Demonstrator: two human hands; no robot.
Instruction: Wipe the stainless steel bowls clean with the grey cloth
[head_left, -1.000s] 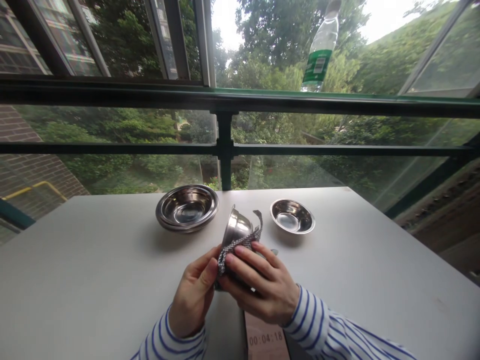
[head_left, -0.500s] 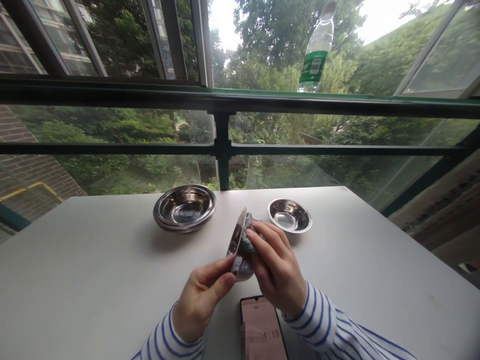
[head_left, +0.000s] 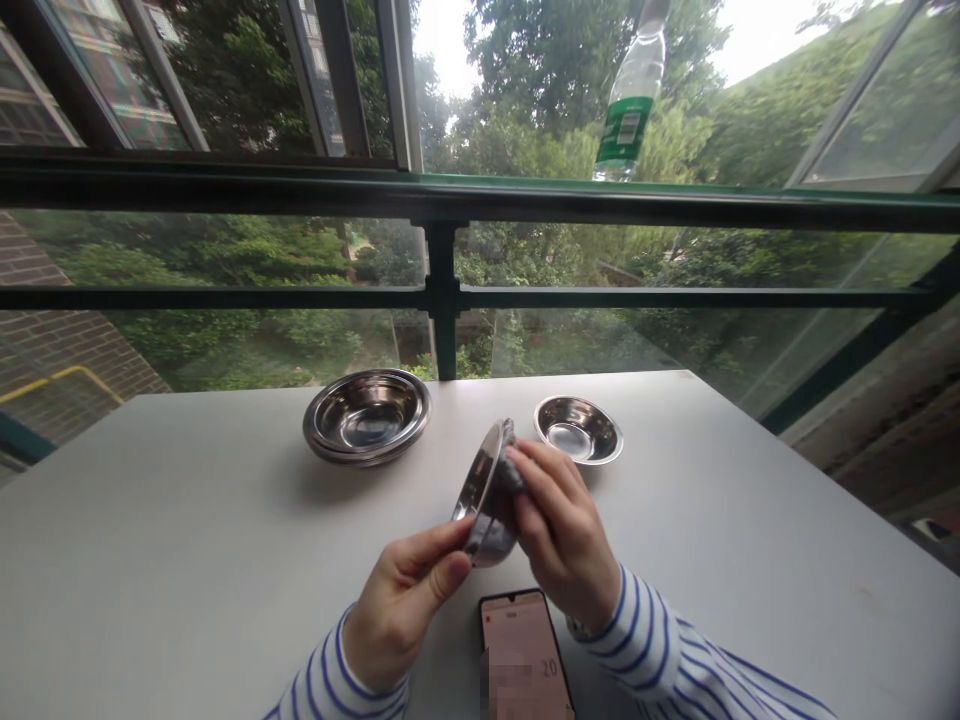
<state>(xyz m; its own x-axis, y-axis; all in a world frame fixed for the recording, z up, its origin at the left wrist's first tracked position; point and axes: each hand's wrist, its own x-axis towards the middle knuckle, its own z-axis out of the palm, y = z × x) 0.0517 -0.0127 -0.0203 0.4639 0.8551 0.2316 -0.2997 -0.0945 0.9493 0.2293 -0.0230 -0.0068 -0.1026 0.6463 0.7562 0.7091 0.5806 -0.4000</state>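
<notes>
Polished steel catches the window light on the left, where a stack of wide bowls [head_left: 367, 428] sits near the far edge of the white table [head_left: 210, 570]. Nearer, the person's left hand [head_left: 401, 605] pinches the rim of the tilted bowl [head_left: 477, 490] between thumb and fingers, seemingly holding it off the tabletop. A second ago its outer wall faced up with the cloth draped across; now its mouth is turned left and the grey cloth [head_left: 512, 475] is bunched against the outside, close to the rim. The rubbing, I'd judge, falls on that outer side. The phone [head_left: 521, 630] below, its top end hidden then, now shows it. The right hand [head_left: 566, 530] curls its fingers over the cloth, pressing it to the steel. As for room, white surface spreads broadly left of the stack; a modest gap parts the stack from the tilted bowl; rightward, the small bowl [head_left: 576, 440] sits so near that the right fingers cross its rim from where I stand, and beyond it the tabletop widens along its slanting right edge.
</notes>
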